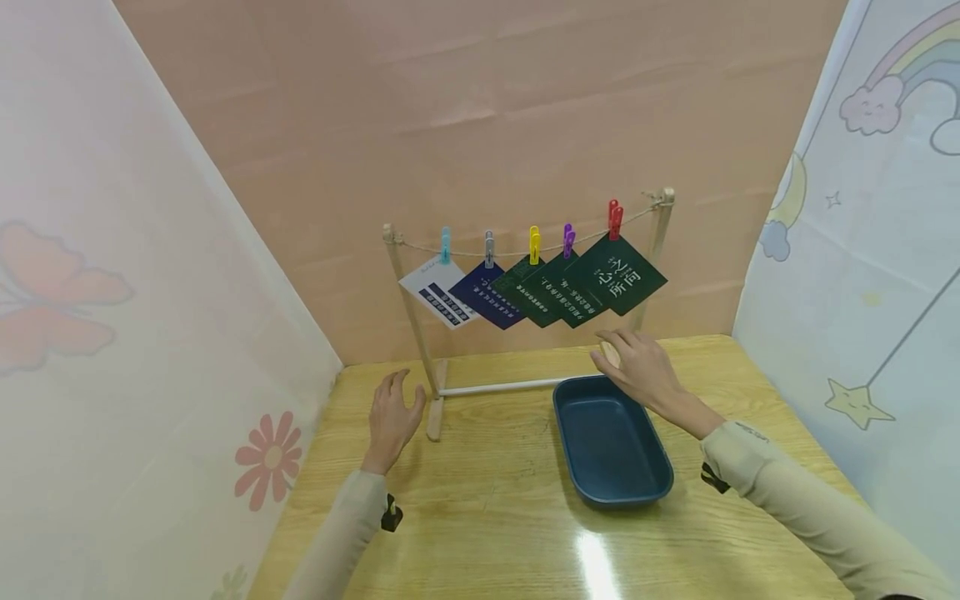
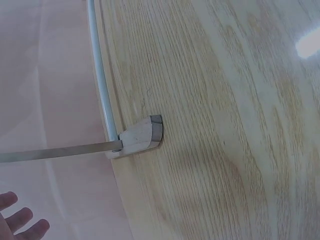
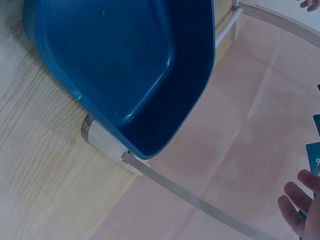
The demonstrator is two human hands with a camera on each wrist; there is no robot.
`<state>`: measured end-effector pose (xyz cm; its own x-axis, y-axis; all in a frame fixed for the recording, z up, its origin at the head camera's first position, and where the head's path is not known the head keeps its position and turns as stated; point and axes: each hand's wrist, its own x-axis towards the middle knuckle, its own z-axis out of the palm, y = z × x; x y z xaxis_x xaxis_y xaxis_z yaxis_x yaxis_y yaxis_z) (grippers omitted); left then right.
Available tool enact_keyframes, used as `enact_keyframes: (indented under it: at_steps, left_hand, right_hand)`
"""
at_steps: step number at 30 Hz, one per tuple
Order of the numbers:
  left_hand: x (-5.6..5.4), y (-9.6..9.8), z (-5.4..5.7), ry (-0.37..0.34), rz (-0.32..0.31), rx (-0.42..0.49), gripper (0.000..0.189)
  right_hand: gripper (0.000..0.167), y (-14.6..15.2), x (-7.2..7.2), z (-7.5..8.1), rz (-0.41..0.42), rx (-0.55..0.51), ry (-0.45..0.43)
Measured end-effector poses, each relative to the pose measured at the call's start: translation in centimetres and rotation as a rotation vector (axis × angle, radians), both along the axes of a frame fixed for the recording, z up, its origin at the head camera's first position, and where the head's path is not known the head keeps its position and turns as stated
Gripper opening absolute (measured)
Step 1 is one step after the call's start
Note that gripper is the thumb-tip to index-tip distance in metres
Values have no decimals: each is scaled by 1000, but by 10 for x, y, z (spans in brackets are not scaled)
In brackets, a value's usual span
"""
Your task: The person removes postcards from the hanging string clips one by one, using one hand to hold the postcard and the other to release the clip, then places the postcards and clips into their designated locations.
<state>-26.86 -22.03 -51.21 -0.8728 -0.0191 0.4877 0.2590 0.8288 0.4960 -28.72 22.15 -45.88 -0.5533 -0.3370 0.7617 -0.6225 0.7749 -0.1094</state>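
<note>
A wooden stand (image 1: 416, 325) holds a string (image 1: 510, 253) with a row of cards pegged along it. From the left hang a white card (image 1: 435, 287), a dark blue card (image 1: 491, 296) and several overlapping dark green cards (image 1: 615, 275). My right hand (image 1: 637, 367), fingers loosely bent and holding nothing, hovers by the right post, above the far end of a blue tray (image 1: 611, 446). Beside the foot (image 1: 436, 417) of the left post is my left hand (image 1: 393, 417), its fingers spread and nothing in its grasp. Only fingertips (image 2: 32, 227) show in the left wrist view.
Clothes pegs in light blue (image 1: 446, 246), grey (image 1: 490, 248), yellow (image 1: 535, 245), purple (image 1: 568, 241) and red (image 1: 615, 221) grip the cards. A white bar (image 1: 510, 386) joins the stand's feet. A peach backdrop (image 1: 480, 108) rises behind the wooden table (image 1: 480, 500).
</note>
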Motion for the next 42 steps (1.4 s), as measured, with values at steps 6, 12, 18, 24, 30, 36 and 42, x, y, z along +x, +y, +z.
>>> enact_keyframes:
  at_steps: [6,12,18,24,30,36,42]
  left_hand:
    - [0,3,1,1,-6,15,46]
    - [-2,6,2,70,-9,10,44]
    - [-5,8,2,70,-6,13,43]
    - [-8,10,3,96,-21,-15,42]
    - [-9,12,3,175,-38,-52,41]
    - [-9,18,4,167,-43,-39,42]
    - [-9,23,5,202,-50,-6,43]
  right_hand:
    - [41,-3,1,3,11,-4,-13]
    - [42,-7,0,6,38,-16,15]
    - [39,-14,-3,10,69,-17,68]
    - [34,-21,-3,18,70,-14,54]
    - [35,-29,-4,23,94,-30,56]
    - [40,-36,-6,27,117,-34,95]
    - [34,-46,-4,35,118,-12,106]
